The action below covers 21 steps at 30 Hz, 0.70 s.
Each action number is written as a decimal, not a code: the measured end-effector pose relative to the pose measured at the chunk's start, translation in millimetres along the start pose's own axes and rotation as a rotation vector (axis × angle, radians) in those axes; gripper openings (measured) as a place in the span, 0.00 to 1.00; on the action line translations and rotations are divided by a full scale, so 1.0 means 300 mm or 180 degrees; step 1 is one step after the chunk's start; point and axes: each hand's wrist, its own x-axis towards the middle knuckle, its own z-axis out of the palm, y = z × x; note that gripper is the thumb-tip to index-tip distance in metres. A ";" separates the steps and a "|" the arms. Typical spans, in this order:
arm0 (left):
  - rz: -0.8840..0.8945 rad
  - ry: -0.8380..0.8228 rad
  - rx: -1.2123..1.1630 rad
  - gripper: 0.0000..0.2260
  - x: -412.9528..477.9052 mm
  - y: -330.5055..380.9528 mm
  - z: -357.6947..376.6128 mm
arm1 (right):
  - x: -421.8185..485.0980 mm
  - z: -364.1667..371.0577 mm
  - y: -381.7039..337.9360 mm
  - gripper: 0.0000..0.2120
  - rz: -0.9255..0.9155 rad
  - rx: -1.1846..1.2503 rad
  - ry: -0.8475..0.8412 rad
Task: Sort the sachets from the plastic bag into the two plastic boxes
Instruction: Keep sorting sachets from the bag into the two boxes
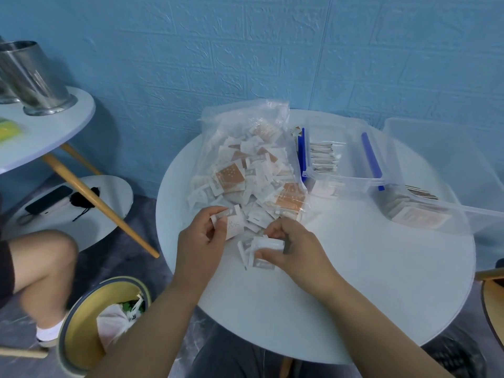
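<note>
Two boxes (351, 148) (420, 211), one bag (245, 113) (many sachets (229, 175))

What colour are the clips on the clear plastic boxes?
Blue. The clips stand out against the clear plastic boxes. The head view shows them best.

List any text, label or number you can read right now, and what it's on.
Nothing is legible.
Single sachet pinched in the left hand: faint marks, too blurred to read.
Sachet bundle held in the right hand: grey print, blurred.
Bagged sachets in the plastic bag: print too small to read.
</note>
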 end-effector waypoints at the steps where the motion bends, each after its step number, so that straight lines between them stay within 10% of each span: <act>1: 0.0081 -0.0025 0.0023 0.07 -0.003 -0.001 0.000 | -0.002 -0.002 -0.006 0.15 0.0127 0.0311 0.0065; 14: -0.0058 -0.0669 -0.0400 0.11 -0.042 0.067 0.019 | 0.040 -0.004 -0.047 0.06 0.0395 0.1314 0.0149; 21: -0.0538 0.0498 -0.0491 0.08 -0.017 0.031 0.014 | 0.077 -0.004 0.036 0.09 -0.0902 -0.1175 0.0645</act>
